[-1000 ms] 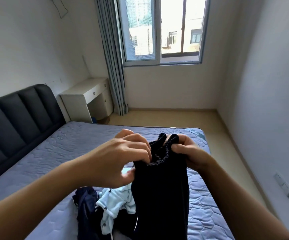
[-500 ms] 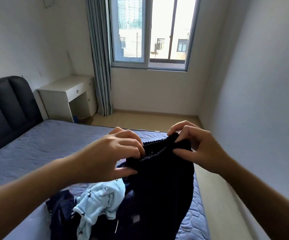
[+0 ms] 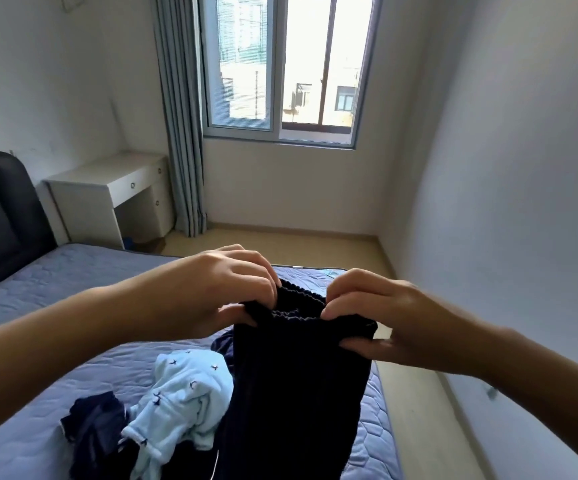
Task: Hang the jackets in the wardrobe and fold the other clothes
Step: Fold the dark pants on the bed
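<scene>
1. I see the left hand (image 3: 225, 292) and right hand (image 3: 384, 320) each pinching the dark garment (image 3: 298, 393) by its elastic band, fingers curled, one at either end.
2. It hangs lengthwise straight down below them, over the bed (image 3: 72, 282).

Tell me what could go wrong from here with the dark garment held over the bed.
1. The left hand and right hand pinch the dark garment only at its elastic waistband; a slip could drop it onto the unfolded light blue garment.
2. Its hanging cloth is near the right edge of the bed, so it might slide to the floor.
</scene>
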A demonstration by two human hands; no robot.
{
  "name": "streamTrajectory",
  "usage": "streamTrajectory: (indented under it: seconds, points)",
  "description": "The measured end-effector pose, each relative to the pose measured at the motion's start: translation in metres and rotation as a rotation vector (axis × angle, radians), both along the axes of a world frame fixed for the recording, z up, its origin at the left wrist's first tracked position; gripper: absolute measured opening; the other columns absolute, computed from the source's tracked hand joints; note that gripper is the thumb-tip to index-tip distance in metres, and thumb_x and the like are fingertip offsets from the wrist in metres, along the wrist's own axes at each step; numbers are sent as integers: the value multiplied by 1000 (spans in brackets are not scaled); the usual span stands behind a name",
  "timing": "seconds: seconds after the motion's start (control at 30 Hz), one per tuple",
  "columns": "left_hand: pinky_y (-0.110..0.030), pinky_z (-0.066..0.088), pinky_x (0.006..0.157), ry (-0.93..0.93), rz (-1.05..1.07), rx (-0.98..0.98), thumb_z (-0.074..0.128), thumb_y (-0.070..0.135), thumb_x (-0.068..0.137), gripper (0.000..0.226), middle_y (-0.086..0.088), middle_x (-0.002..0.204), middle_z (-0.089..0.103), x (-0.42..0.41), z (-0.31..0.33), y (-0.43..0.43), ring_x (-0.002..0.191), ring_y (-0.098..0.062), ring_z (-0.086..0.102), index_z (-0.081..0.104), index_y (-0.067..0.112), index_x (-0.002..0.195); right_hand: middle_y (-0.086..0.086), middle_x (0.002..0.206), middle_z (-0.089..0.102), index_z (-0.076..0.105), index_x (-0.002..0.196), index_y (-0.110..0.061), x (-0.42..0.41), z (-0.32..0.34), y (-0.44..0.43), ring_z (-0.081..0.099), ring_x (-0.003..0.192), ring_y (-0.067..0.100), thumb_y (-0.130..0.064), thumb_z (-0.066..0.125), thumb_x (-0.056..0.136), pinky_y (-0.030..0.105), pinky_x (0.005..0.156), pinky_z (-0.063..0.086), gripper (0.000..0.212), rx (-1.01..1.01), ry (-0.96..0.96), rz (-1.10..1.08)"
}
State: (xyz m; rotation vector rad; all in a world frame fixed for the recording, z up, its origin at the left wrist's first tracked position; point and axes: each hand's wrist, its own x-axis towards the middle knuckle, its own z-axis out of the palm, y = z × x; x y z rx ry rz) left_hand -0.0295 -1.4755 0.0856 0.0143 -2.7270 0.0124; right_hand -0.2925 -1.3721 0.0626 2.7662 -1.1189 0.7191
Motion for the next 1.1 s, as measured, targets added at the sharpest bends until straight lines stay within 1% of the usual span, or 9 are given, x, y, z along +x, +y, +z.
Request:
streamTrajectory:
  seconds: [0.23,0.37,0.47,0.6,0.7,0.8,0.97,1.03,1.1]
  points:
    - [-30,48,85,-15,7,-30,56,19,91,14,5,88,66,5,10,-5,95,-17,62,64,11,84,2,107,60,71,98,-12,12,-8,-5,54,81,6,-16,72,83,14,75,45,16,-94,13,-9]
    - [-30,49,85,-17,9,-5,54,24,93,18,6,90,67,12,14,-5,95,-16,63,65,12,86,-6,104,60,68,98,-17,18,-3,-8,52,77,5,-23,68,88,24,67,49,12,16,105,-6]
    - [-30,48,84,-62,2,-25,51,25,95,17,8,89,66,15,16,-5,95,-14,62,62,15,86,-11,90,49,59,86,-23,23,-3,-10,48,68,10,-35,61,90,26,54,37,13,150,286,-20]
    - [-31,46,85,-286,67,-147,56,28,95,11,16,86,60,21,21,-7,93,-4,55,50,27,85,-9,88,44,54,77,-24,28,8,-13,52,74,9,-41,56,90,24,54,37,22,231,422,-15]
    - [-29,33,100,-403,166,-183,55,37,91,8,22,95,59,29,25,-7,102,7,45,50,35,98,-9,85,48,54,73,-20,24,30,-23,53,72,7,-34,58,88,29,62,47,21,252,371,-51]
    - [-42,14,113,-304,222,-293,49,58,85,24,22,95,58,28,28,-4,106,2,48,56,37,96,-8,82,52,58,74,-14,20,43,-33,56,72,10,-27,60,88,33,65,49,19,282,256,-30]
    - [-60,24,110,-82,310,-314,50,60,84,34,6,112,56,37,45,-25,111,-15,53,67,31,84,1,80,52,62,77,-6,-1,61,-43,57,70,20,-33,56,91,29,63,49,31,308,62,-26]
    - [-52,28,110,-57,310,-243,53,60,85,35,10,109,58,37,49,-35,104,-9,55,68,28,84,-4,79,50,61,75,-11,-5,66,-45,56,68,16,-39,55,90,28,63,48,33,261,89,-51]
    - [-28,36,102,-35,261,-155,57,58,83,35,11,101,63,27,46,-38,92,-4,57,68,25,83,-8,73,46,53,68,-13,-4,66,-45,52,66,13,-43,54,90,24,63,42,37,188,125,-70]
